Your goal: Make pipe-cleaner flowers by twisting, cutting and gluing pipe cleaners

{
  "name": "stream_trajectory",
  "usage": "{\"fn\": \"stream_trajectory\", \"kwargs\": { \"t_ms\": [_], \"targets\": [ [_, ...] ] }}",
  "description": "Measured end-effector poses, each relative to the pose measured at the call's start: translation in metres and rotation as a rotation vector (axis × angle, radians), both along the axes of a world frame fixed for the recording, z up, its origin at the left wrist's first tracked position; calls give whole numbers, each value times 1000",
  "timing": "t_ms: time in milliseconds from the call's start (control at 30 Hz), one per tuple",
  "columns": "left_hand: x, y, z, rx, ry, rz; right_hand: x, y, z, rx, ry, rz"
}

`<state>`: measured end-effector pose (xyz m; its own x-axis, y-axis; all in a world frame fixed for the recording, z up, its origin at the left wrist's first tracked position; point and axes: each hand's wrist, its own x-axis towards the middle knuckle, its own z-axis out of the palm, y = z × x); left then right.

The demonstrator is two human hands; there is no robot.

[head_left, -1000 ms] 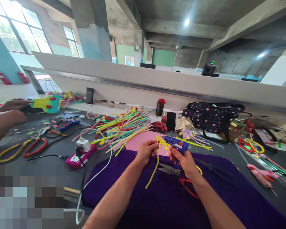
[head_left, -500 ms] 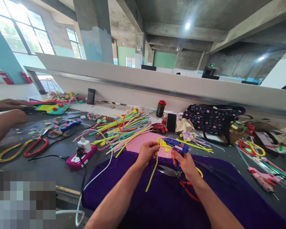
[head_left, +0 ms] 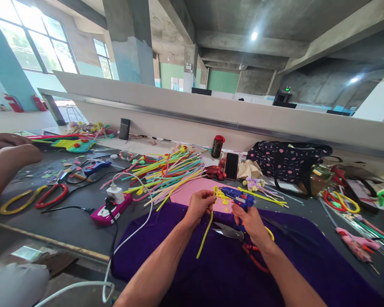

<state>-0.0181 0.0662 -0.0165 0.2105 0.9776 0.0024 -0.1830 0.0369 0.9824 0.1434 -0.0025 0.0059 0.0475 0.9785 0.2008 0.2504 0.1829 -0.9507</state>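
Observation:
A yellow pipe cleaner [head_left: 205, 237] is pinched in my left hand [head_left: 201, 206], its long end hanging down and its top near a glue gun's nozzle. My right hand [head_left: 250, 219] is wrapped round the blue glue gun [head_left: 242, 199], which points left toward the pipe cleaner; whether the nozzle touches it I cannot tell. Behind the hands, small yellow pieces [head_left: 223, 198] lie on a pink sheet [head_left: 188, 192]. Scissors [head_left: 230, 232] with red and yellow handles rest on the purple cloth [head_left: 166, 238], partly hidden under my right hand and forearm.
Loose coloured pipe cleaners [head_left: 171, 170] are heaped left of centre. A magenta power strip [head_left: 111, 209] with a white cable stands at left. Along the back are a bottle [head_left: 217, 147], a phone [head_left: 231, 166] and a dark patterned bag [head_left: 275, 162]. A co-worker's arms [head_left: 13, 162] are at far left.
My hands keep nearly the same pose, the glue gun staying beside the pipe cleaner. At far left, the co-worker's yellow-and-teal piece has been lowered to the table. The view has shifted slightly.

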Motion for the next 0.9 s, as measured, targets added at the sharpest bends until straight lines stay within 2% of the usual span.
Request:
{"fn": "stream_trajectory", "kwargs": {
  "t_ms": [300,533,900],
  "targets": [
    [-1,-1,-1,28,23,8,-2,3,-5,6,-16,-34],
    [-1,0,-2,40,19,1,-2,2,-3,-5,-89,6],
    [-2,0,0,38,36,21,0,0,-1,-4,-82,16]
  ]
}}
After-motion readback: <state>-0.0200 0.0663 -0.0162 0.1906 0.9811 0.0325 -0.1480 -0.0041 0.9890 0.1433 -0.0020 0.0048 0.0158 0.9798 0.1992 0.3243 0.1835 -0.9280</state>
